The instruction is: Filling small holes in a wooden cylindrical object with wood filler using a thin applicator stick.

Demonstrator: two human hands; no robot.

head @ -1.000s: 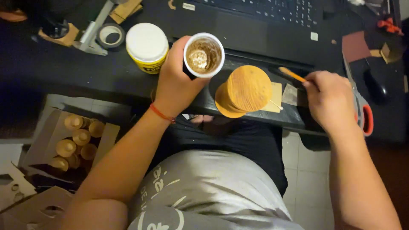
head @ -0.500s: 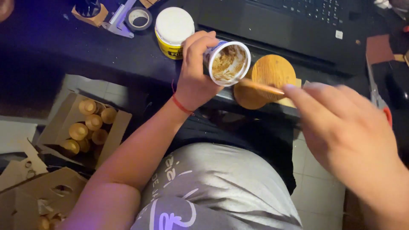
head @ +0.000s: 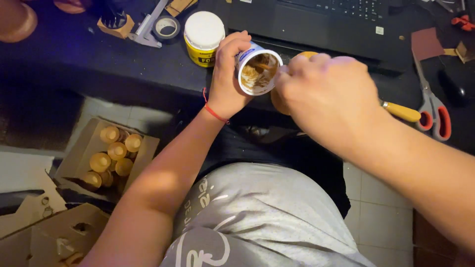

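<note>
Left hand (head: 228, 79) grips tilted white cup (head: 258, 70) of brown paste; right hand (head: 329, 89) closed on wooden-handled brush (head: 402, 111) at its mouth, above tabletop (head: 99, 59)

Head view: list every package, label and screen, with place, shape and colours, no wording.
Small tub: tilted in the left hand, round, white with a blue label, brown paste inside.
Jar: on the dark desk behind that hand, round, yellow, white lid, dark label band.
Cardboard box: open on the floor at left, brown, holding tan round-topped pieces.
Screens: none visible.
</note>
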